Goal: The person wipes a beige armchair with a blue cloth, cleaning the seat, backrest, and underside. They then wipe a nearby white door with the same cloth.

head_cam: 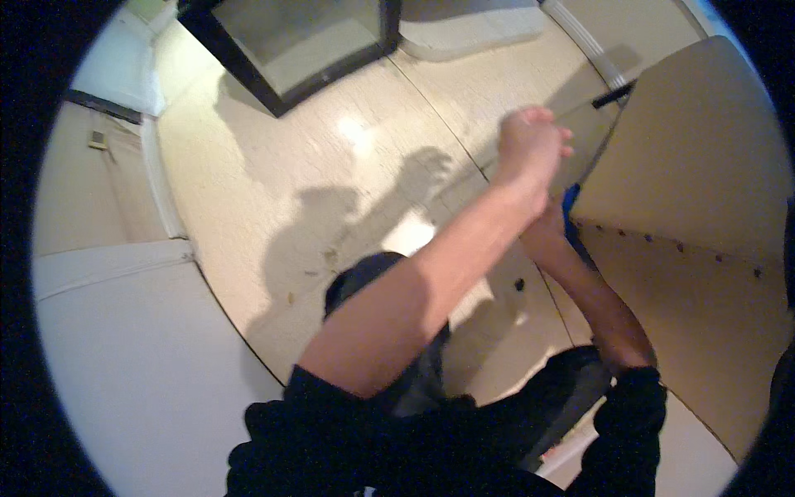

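Observation:
My left hand reaches forward over the pale tiled floor, its fingertips partly turned away from view. Whether it holds anything does not show. Beneath and beside its wrist lies my right hand, mostly covered by the left wrist; its fingers are hidden. A narrow blue item shows just right of the right hand, along the edge of a tan panel; contact with the hand cannot be told.
The tan panels on the right bear a row of dark studs. A black-framed case with a glass-like face stands at the top, beside a white round-cornered slab. White surfaces border the left. A small dark object lies on the floor.

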A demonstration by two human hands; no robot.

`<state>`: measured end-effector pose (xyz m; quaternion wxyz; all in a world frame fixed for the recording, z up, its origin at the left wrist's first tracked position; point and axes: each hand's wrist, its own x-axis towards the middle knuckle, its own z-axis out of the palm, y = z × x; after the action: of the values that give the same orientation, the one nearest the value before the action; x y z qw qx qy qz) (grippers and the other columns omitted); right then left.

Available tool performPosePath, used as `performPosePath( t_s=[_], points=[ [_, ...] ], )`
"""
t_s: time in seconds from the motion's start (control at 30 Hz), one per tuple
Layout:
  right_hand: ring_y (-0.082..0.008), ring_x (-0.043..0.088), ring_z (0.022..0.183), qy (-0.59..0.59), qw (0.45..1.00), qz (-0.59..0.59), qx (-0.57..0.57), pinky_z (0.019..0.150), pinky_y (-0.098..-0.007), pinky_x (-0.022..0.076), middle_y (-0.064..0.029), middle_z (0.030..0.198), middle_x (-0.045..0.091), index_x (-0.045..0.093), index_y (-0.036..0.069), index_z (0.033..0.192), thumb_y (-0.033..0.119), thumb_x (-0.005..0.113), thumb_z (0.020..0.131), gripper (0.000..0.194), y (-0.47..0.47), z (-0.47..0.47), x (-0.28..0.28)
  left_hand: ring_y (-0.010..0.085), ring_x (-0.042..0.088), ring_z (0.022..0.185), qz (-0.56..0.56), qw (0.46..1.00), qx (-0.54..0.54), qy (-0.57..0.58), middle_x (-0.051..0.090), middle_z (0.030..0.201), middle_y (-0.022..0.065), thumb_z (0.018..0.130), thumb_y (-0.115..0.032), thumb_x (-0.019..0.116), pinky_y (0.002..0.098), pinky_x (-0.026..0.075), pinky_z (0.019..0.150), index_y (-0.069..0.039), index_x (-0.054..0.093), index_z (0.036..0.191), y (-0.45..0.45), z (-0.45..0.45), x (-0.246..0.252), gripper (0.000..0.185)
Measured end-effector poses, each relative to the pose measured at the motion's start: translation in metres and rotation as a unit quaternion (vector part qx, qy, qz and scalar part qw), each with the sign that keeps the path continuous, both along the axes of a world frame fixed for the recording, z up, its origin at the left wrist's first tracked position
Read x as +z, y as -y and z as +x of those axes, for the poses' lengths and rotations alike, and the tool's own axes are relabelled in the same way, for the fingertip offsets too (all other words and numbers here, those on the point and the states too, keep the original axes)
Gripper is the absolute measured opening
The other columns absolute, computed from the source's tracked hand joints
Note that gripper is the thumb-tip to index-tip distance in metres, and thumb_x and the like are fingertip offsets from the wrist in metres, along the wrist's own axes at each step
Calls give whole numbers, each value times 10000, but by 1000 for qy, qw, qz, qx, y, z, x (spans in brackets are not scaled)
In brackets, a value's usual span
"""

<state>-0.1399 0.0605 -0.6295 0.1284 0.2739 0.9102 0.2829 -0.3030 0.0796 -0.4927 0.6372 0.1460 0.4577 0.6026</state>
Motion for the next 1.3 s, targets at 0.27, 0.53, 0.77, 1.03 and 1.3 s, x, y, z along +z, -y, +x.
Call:
performPosePath(
  t_s=[0.27,0.53,0.77,1.03,1.3],
  points=[
    [-266,408,1419,-6,997,-82,-3,1190,-458,297,-134,1485,489,436,42,1455,252,538,1000,512,-9,43,-114,171,654,757,-1,997,-76,0,704,1024,143,916,-12,495,342,499,735,42,538,1361,9,31,1,450],
    [-286,401,1432,-96,982,-155,-52,1201,-478,286,-149,1490,491,454,23,1446,210,561,974,519,-4,16,-156,164,684,825,-30,996,-78,-40,757,1043,91,960,-100,540,322,476,713,-76,574,1295,9,22,-12,338],
    [-303,394,1443,-107,980,-103,-135,1210,-496,276,-162,1493,493,469,6,1438,173,582,951,528,-24,24,-140,195,661,919,-12,992,-122,-29,710,1166,140,987,-83,529,337,471,754,-15,412,1471,2,50,1,503],
    [-370,542,1287,-91,933,-294,-187,1129,-519,390,-212,1315,613,598,-23,1282,117,590,879,427,59,25,25,192,660,936,13,989,-139,-52,736,1122,126,948,-94,557,335,466,773,-4,475,1412,9,66,-4,480],
    [-404,607,1226,-458,888,-50,11,1130,-576,400,-163,1135,724,654,102,1231,90,671,829,402,108,65,265,157,634,923,97,993,58,-42,722,1112,128,934,-64,534,296,469,732,35,552,1306,8,78,-1,386]
  ],
)
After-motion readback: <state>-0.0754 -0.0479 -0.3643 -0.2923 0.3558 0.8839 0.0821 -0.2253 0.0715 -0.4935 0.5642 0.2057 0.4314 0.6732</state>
